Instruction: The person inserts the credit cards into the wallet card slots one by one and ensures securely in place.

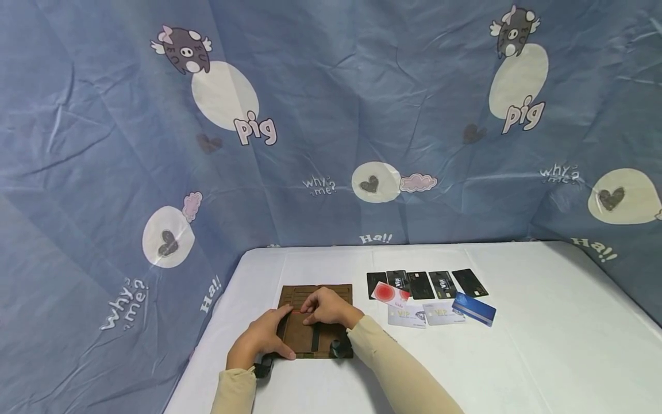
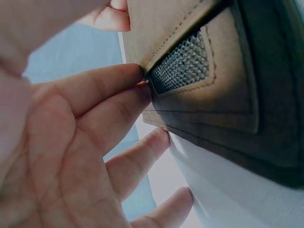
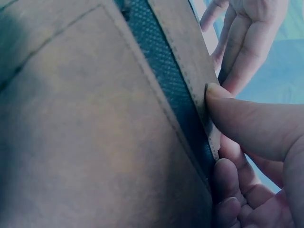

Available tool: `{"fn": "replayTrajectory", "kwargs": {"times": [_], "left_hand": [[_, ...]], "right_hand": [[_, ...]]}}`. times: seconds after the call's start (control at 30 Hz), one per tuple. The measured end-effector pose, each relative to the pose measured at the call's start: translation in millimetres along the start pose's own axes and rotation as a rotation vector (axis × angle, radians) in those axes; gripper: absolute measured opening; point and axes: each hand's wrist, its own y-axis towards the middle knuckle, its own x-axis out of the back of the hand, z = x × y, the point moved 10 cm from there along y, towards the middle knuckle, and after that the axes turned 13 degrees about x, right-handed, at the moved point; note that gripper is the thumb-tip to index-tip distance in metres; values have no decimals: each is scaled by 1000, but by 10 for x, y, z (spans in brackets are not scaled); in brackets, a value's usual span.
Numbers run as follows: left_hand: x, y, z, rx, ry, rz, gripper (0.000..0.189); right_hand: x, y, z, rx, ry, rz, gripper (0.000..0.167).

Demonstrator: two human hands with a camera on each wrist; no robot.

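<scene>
A brown leather wallet lies spread out on the table, with stitched card slots along its far part and a dark band across its inside. My left hand rests along the wallet's left side, thumb by the near edge; in the left wrist view its nearly straight fingers touch the edge beside a mesh window. My right hand pinches the leather edge, thumb on top and curled fingers beside it. A thin red-orange strip shows between the hands; what it belongs to is unclear.
Right of the wallet lie several black cards in a row. Before them are a white card with red circles, two silver-white cards and a blue card. A white cloth covers the table; a blue printed curtain hangs behind.
</scene>
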Motion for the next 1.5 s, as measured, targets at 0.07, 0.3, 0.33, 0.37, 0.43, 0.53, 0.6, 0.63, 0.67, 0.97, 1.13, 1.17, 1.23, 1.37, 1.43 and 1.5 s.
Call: {"fn": "replayTrajectory", "kwargs": {"times": [0.07, 0.3, 0.33, 0.37, 0.43, 0.53, 0.6, 0.63, 0.67, 0.97, 1.13, 1.17, 1.23, 1.37, 1.43, 1.5], "left_hand": [[-4, -3, 3, 1, 1, -2, 112], [4, -11, 14, 7, 8, -16, 111], [6, -10, 17, 8, 10, -17, 111], [8, -10, 18, 10, 10, -17, 111], [4, -6, 17, 8, 9, -16, 111], [-2, 3, 10, 1, 6, -18, 111], [-11, 9, 8, -6, 4, -18, 111], [-18, 9, 6, -7, 4, -16, 111], [-28, 8, 6, -8, 6, -13, 111], [-9, -31, 4, 16, -1, -11, 111], [41, -5, 22, 9, -5, -34, 111], [52, -3, 24, 8, -4, -37, 111], [65, -1, 22, 6, -5, -42, 111], [44, -19, 12, 4, -9, -31, 111], [24, -32, 12, 7, -17, -21, 110], [18, -44, 16, 10, -23, -20, 110]], "right_hand": [[-10, -2, -12, -6, 11, 5, 18], [-18, 4, -28, -13, 21, 10, 18], [-17, 5, -31, -14, 22, 10, 18], [-17, 5, -34, -15, 22, 12, 18], [-15, 2, -44, -19, 31, 16, 18], [-2, -2, -51, -15, 56, 18, 20], [12, -6, -44, -5, 80, 22, 23], [20, -14, -42, -1, 90, 24, 24], [31, -24, -38, 6, 96, 26, 25], [310, -174, 80, 71, 120, 36, 34], [590, -267, 55, 69, 125, 2, 35], [651, -287, 42, 58, 125, -4, 36], [764, -334, -3, 40, 129, -12, 38], [946, -470, -142, -15, 103, -22, 40], [1025, -548, -214, -34, 83, -35, 39], [1098, -615, -274, -49, 69, -52, 39]]}}
